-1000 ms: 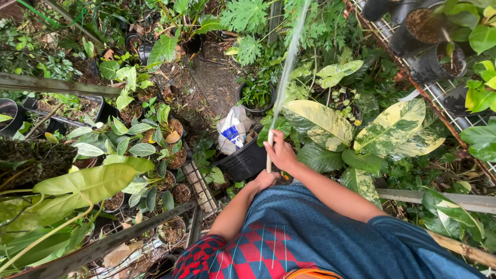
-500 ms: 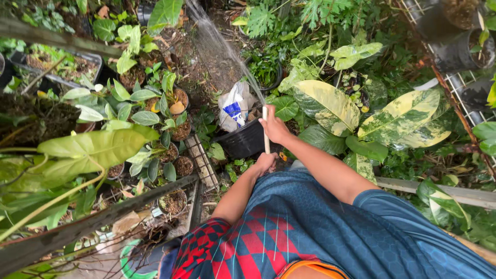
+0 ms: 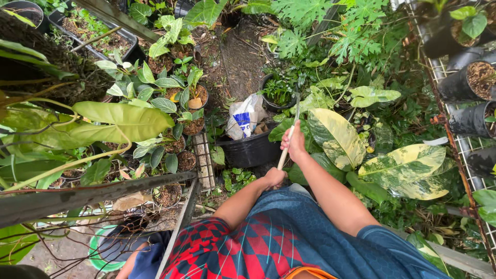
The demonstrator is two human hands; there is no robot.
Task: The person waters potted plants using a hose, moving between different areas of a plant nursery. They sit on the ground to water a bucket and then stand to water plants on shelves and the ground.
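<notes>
A person in a blue jersey with a red and navy diamond pattern looks down on a crowded garden bed, both hands closed round a slim pale wand (image 3: 287,140) that points away from the body. The right hand (image 3: 296,144) grips it higher up, the left hand (image 3: 274,178) grips its near end just below. The wand's far part turns dark and thin, ending over a small black pot (image 3: 277,93) of fine dark greenery; whether water comes out cannot be made out. To work it well, I would judge, the upper hand should steer while the lower one steadies, keeping the tip low over soil rather than over foliage. Largest around it are broad, glossy, cream-and-green variegated leaves (image 3: 338,137) to the right, smooth and paddle-shaped. To the left hangs a long, plain lime-green leaf (image 3: 124,120). Just left of the wand sits a round black plastic tub (image 3: 251,150) holding a crumpled white bag with a blue patch (image 3: 244,118). Farther left stand small pots of brown, coarse soil (image 3: 192,125). At the far right, black nursery pots (image 3: 467,82) rest on a wire rack.
</notes>
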